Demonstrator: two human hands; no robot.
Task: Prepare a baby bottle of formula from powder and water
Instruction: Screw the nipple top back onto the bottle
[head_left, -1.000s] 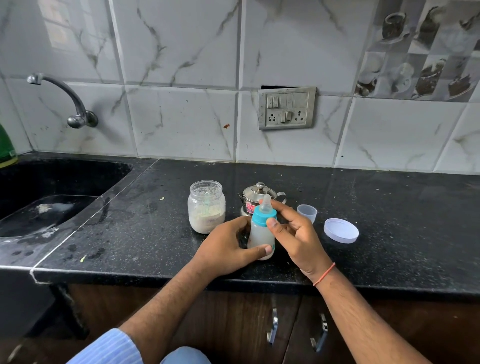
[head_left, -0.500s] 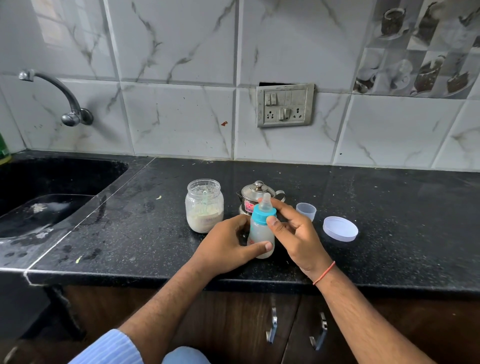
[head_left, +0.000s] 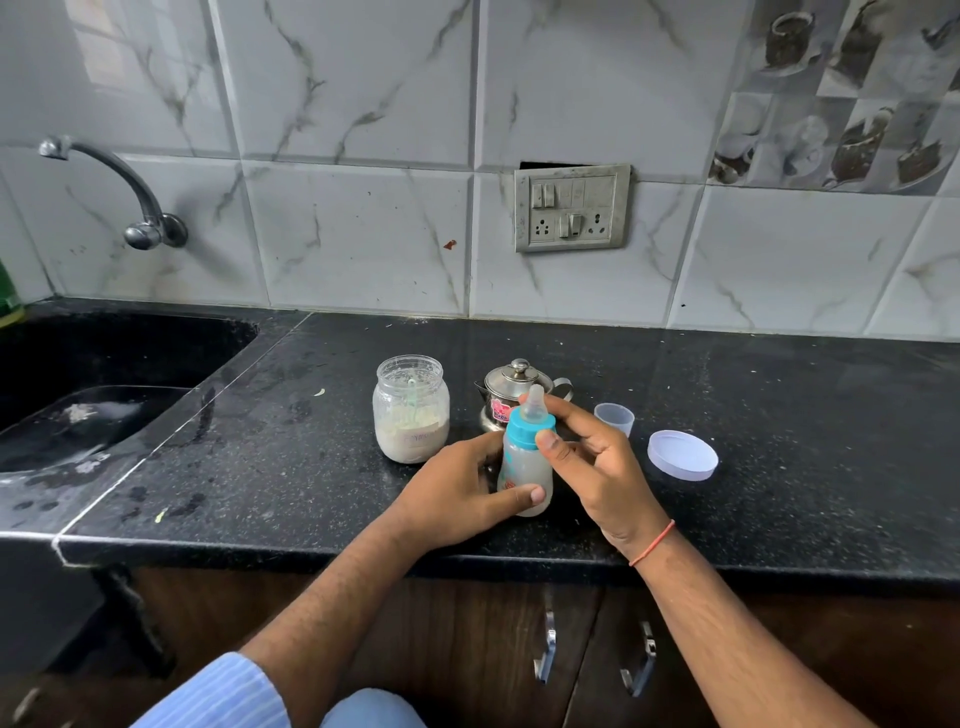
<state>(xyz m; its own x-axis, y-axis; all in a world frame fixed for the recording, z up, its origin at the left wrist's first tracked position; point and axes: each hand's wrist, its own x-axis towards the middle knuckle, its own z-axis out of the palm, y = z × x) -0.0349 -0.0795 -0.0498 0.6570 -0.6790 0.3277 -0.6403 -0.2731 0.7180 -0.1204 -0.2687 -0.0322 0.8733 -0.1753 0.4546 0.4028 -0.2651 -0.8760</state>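
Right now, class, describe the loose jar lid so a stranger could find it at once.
Start at the black countertop below the wall switchboard. Right of the two hands lies the lid, flat beside a small clear cup. It is the only wide, low white disc there.

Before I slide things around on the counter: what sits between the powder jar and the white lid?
In the head view, between the powder jar and the white lid: the steel pot, the baby bottle gripped by both hands, and the small clear cup.

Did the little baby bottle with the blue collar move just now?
No. The baby bottle with the blue collar stays just in front of the small steel pot, beside the powder jar, as before.
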